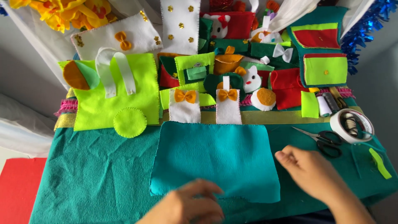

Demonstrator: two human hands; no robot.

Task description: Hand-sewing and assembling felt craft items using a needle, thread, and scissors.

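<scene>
A teal-blue felt rectangle (215,159) lies flat on a darker green felt sheet (95,178) that covers the table. My left hand (190,205) rests on the rectangle's near edge, fingers spread and pointing right. My right hand (309,170) lies on the green sheet just right of the rectangle, its fingertips touching that edge. Neither hand holds anything.
Black-handled scissors (325,141) and a tape roll (352,124) lie at the right, with thread spools (325,103) behind. Many felt pouches fill the back: a lime bag (118,93), two white pockets with orange bows (205,105). Red felt (18,186) sits at the lower left.
</scene>
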